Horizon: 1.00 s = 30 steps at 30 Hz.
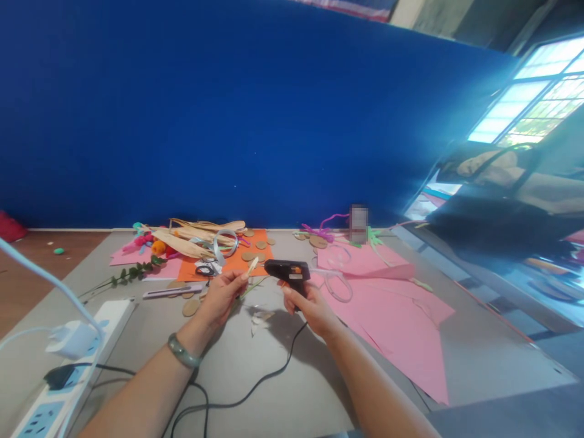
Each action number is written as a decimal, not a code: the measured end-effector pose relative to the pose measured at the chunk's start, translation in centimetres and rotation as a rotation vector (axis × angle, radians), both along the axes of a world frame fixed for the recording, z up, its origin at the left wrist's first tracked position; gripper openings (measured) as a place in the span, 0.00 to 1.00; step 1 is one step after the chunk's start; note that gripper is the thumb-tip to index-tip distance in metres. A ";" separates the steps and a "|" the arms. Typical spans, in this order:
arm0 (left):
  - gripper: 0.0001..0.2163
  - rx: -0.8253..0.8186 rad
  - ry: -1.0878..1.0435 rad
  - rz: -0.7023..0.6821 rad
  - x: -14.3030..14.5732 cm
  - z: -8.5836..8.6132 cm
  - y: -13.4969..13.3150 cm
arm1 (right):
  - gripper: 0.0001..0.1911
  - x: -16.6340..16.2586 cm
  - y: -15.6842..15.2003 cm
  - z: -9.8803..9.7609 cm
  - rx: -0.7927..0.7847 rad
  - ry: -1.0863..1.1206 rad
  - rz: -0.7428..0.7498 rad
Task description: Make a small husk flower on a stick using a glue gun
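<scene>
The grey surface (274,417) runs beneath the left hand (223,298) and right hand (310,307), with a blue wall (255,121) beyond them and a window (531,100) far to their right. The left pinches a pale strip (252,267), and the right grips a black glue gun (287,269), nozzle toward it. Pink paper (396,328) lies right of the hands, a white power strip (114,316) left, while a black cord (228,406) loops nearer than both
</scene>
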<state>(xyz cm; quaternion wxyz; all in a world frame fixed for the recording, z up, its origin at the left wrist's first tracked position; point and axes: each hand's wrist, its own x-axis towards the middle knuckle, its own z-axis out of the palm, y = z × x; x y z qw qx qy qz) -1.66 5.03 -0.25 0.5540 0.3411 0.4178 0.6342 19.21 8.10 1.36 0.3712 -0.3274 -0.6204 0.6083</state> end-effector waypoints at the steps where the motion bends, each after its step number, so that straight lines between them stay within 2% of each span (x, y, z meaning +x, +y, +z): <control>1: 0.13 0.005 0.006 -0.007 0.0 -0.1 0.0 | 0.16 0.0 0.0 -0.1 0.013 -0.012 -0.001; 19: 0.12 0.043 0.079 0.026 0.0 0.0 -0.2 | 0.18 0.1 -0.1 -0.4 0.047 -0.104 0.025; 30: 0.12 0.036 0.096 0.083 0.0 0.1 0.0 | 0.17 0.0 -0.3 0.0 0.150 -0.242 0.021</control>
